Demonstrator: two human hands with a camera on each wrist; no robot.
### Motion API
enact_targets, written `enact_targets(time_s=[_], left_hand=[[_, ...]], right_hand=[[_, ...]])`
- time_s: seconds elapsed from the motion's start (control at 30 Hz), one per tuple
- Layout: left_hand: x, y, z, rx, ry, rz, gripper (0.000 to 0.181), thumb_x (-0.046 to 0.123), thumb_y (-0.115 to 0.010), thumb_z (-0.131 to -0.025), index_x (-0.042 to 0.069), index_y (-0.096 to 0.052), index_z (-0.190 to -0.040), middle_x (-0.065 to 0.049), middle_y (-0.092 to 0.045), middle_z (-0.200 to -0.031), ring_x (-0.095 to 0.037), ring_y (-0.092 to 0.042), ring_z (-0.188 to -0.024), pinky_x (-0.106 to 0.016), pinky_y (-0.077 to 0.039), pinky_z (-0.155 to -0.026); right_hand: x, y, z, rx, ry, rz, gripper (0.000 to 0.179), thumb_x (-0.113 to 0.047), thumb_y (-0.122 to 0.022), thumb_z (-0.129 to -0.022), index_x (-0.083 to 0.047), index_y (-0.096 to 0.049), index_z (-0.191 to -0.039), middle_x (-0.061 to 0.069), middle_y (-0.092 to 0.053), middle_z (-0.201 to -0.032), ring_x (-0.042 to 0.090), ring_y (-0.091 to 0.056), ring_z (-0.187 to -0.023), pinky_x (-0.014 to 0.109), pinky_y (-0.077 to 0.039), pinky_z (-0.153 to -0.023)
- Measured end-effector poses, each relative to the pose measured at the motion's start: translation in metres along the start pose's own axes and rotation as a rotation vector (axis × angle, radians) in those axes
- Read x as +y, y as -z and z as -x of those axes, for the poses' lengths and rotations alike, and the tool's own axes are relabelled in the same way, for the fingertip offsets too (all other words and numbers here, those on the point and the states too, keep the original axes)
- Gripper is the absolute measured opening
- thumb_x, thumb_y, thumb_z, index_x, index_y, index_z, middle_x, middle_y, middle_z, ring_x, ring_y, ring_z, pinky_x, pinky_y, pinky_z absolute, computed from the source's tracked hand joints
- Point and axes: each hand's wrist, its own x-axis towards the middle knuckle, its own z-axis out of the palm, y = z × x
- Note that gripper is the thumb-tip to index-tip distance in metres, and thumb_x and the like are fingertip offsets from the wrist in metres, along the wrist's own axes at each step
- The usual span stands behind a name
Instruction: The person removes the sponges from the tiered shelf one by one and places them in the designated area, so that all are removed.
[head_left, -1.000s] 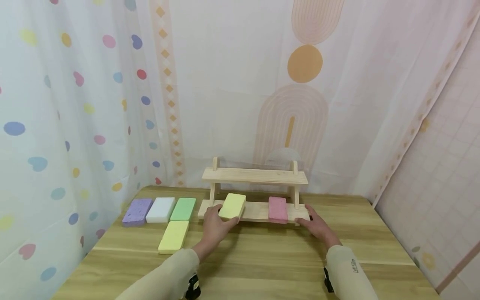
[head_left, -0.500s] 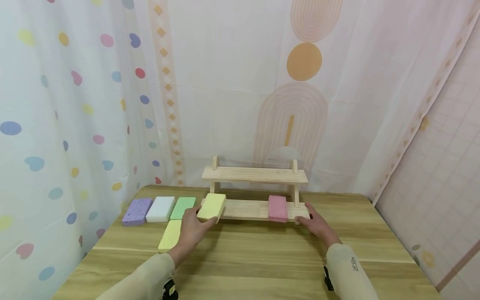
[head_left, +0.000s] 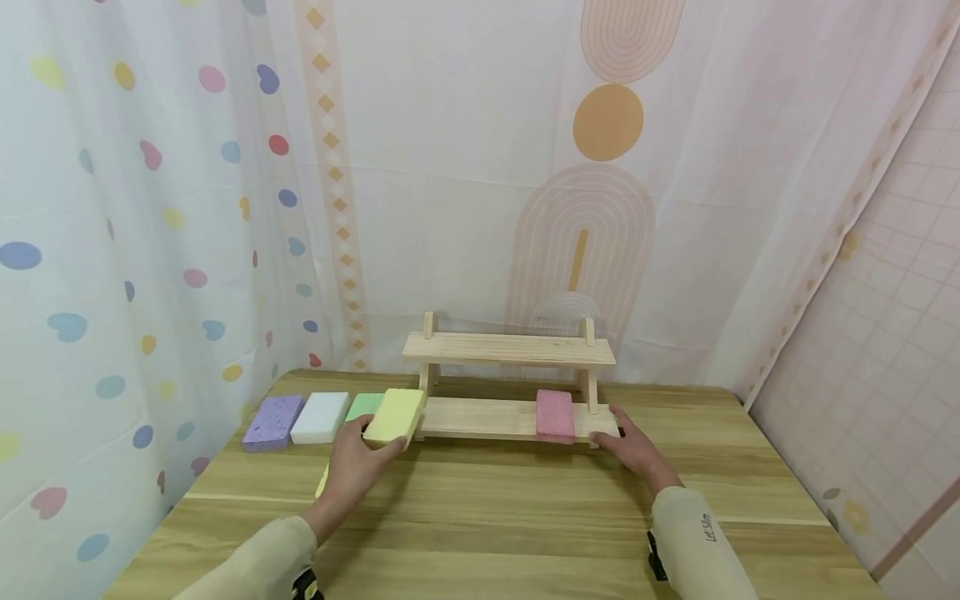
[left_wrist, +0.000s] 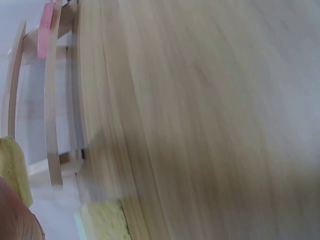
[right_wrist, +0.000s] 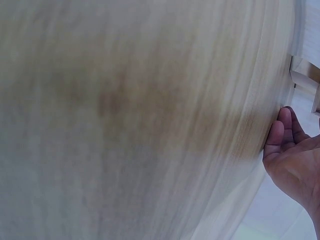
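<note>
My left hand [head_left: 352, 460] grips a pale yellow sponge [head_left: 395, 415] between thumb and fingers. In the head view this sponge overlaps the left end of the two-tier wooden shelf [head_left: 480, 417] and part of a green sponge [head_left: 364, 403]. A second yellow sponge [left_wrist: 105, 221] lies on the table, mostly hidden behind the left hand in the head view. On the lower tier, toward the right, rests a pink sponge [head_left: 555, 415]. My right hand [head_left: 637, 450] holds the right end of that lower board, thumb at its front edge and fingers curled by its side.
A purple sponge [head_left: 273, 422] and a white sponge [head_left: 320, 417] lie left of the green one on the wood-grain table [head_left: 510, 525]. Behind the shelf hangs a patterned curtain [head_left: 465, 208], which continues along the left side.
My left hand has carried the yellow sponge leftward, from in front of the lower tier to past its left end. The right hand stays at the shelf's right end.
</note>
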Motion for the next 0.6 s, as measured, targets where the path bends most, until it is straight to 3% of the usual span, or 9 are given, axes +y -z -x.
enact_targets(time_s=[0.4,0.6], left_hand=[[-0.021,0.031,0.006,-0.017,0.033,-0.035,0.082,0.032,-0.076,-0.087,-0.017,-0.039,-0.140,-0.035,-0.040,-0.140,-0.048,-0.037,-0.131,-0.059,-0.034,-0.106],[-0.035,0.046,0.008,0.002,0.029,-0.059,0.075,0.034,-0.077,-0.087,-0.015,-0.047,-0.135,-0.033,-0.049,-0.133,-0.045,-0.048,-0.122,-0.057,-0.040,-0.100]], right_hand=[[-0.002,0.000,0.002,-0.008,-0.006,-0.008,0.089,-0.044,-0.059,-0.097,-0.007,-0.007,-0.159,0.030,-0.007,-0.160,0.051,-0.008,-0.144,0.066,-0.015,-0.112],[-0.002,-0.001,0.002,-0.005,0.000,-0.008,0.090,-0.045,-0.060,-0.097,-0.007,-0.007,-0.159,0.030,-0.008,-0.160,0.051,-0.008,-0.144,0.066,-0.016,-0.112]])
